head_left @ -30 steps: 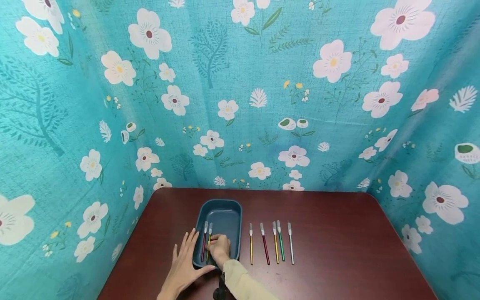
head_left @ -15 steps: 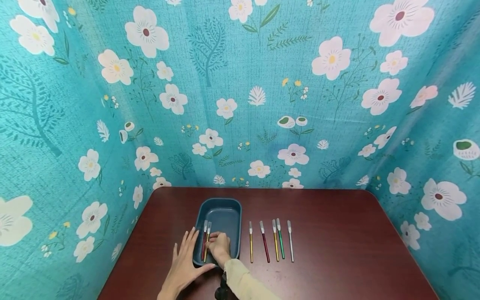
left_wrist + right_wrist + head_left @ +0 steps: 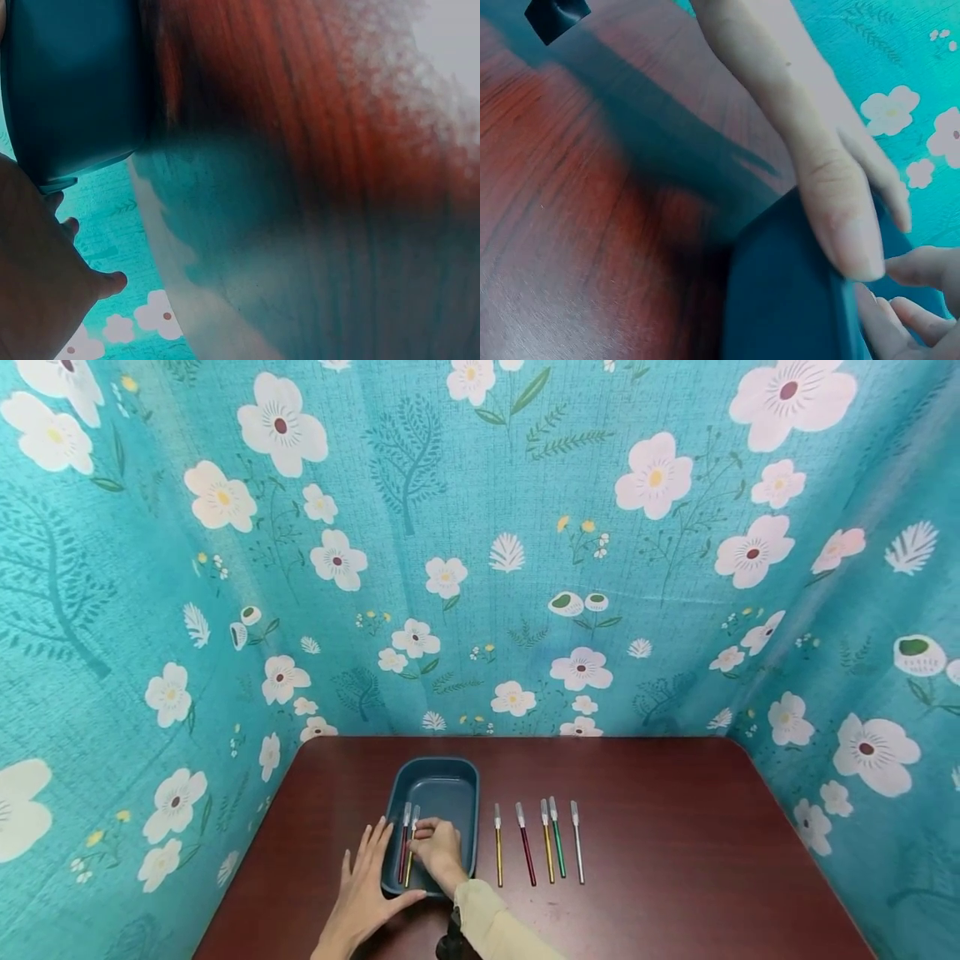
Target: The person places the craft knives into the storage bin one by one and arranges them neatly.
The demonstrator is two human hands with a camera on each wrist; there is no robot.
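Observation:
In the head view, a blue-grey tray (image 3: 444, 793) stands on the dark red table. Two capped craft knives lie lengthwise along its left side, a red one (image 3: 402, 853) and a gold one (image 3: 408, 867). My right hand (image 3: 438, 850) is over the tray, thumb and fingers parted, fingertips right beside the gold knife. My left hand (image 3: 363, 883) lies spread against the tray's near left corner, its thumb along the front rim. The right wrist view shows the left thumb (image 3: 855, 244) over the tray's rim, with the right hand's fingers (image 3: 922, 268) bent beyond it.
Right of the tray, several clear-capped craft knives stand in a loose row: gold (image 3: 498, 856), dark red (image 3: 528, 856), another gold (image 3: 550, 853), green (image 3: 559, 847) and silver (image 3: 578, 852). A turquoise flowered curtain (image 3: 480, 635) encloses the table's back and sides.
The gold knife in the tray has shifted left, close beside the red one. My right fingers have loosened from it and parted. My left hand has stayed at the tray.

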